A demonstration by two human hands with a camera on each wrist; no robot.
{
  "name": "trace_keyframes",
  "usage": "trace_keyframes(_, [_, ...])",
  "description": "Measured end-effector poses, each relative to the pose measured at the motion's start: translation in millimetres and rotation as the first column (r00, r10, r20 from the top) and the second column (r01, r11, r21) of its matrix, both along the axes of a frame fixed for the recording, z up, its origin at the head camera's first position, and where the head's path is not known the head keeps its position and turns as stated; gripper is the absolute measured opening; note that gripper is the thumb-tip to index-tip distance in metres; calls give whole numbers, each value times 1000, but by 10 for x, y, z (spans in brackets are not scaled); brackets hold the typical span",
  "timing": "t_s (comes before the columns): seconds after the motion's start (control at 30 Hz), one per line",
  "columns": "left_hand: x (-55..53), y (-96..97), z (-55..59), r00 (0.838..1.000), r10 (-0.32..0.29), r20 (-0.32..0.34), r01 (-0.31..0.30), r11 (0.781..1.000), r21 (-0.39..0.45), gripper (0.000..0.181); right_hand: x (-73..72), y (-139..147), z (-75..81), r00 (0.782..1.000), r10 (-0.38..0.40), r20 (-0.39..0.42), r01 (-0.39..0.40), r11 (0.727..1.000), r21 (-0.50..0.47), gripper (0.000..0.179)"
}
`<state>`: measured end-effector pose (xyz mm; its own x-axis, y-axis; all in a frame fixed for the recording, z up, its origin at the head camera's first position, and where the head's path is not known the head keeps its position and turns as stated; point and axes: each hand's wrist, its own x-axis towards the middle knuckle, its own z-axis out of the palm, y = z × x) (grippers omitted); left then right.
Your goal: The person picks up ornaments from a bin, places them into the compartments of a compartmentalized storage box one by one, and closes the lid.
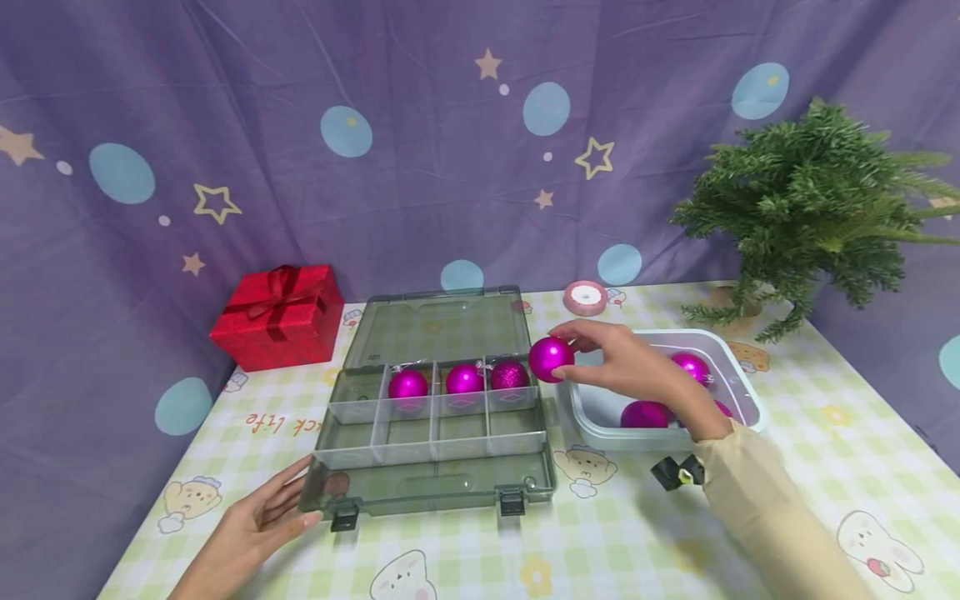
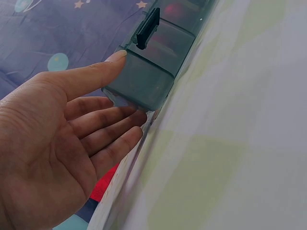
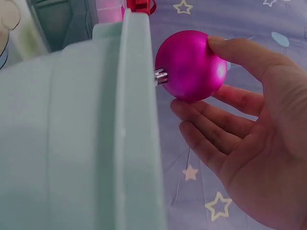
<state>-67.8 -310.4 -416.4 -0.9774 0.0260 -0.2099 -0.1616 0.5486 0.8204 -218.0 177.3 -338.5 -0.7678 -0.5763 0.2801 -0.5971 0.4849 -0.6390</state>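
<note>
My right hand (image 1: 617, 358) pinches a shiny magenta Christmas bauble (image 1: 551, 359) between thumb and fingers, above the gap between the box and the tub. The right wrist view shows the bauble's silver cap (image 3: 160, 76) pointing at the tub's rim. My left hand (image 1: 258, 521) rests at the near left corner of a clear grey divided box (image 1: 427, 483), thumb at its front edge, relaxed fingers along its side. The box lies with its lid (image 1: 442, 329) open to the back. Three magenta baubles sit in its back row, one glittery bauble (image 1: 509, 377) on the right.
A pale blue tub (image 1: 600, 435) with several magenta baubles stands right of the box. Behind are a pink ribbon roll (image 1: 586, 297) and a small artificial fir tree (image 1: 810, 208). A red gift box (image 1: 281, 321) stands back left. A black bow-like piece (image 1: 667, 473) lies before the tub.
</note>
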Motion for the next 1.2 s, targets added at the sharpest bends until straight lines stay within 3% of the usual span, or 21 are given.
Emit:
trace_keyframes(0.37, [-3, 5, -12, 1000, -5, -12, 5, 1000, 12, 79, -140, -323, -27, 993, 57, 98, -54, 998, -39, 49])
trace_keyframes(0.7, [-11, 2, 0, 999, 12, 32, -13, 1000, 18, 82, -287, -638, -40, 993, 98, 58, -94, 993, -76, 50])
trace_keyframes(1.0, [-6, 7, 8, 1000, 1, 10, -1, 1000, -4, 81, -371, -916, -93, 984, 113, 137, -98, 989, -108, 48])
trace_keyframes(1.2, [-3, -3, -4, 1000, -4, 4, 4, 1000, -8, 80, -398, -1088, -124, 978, 152, 143, -135, 984, -120, 47])
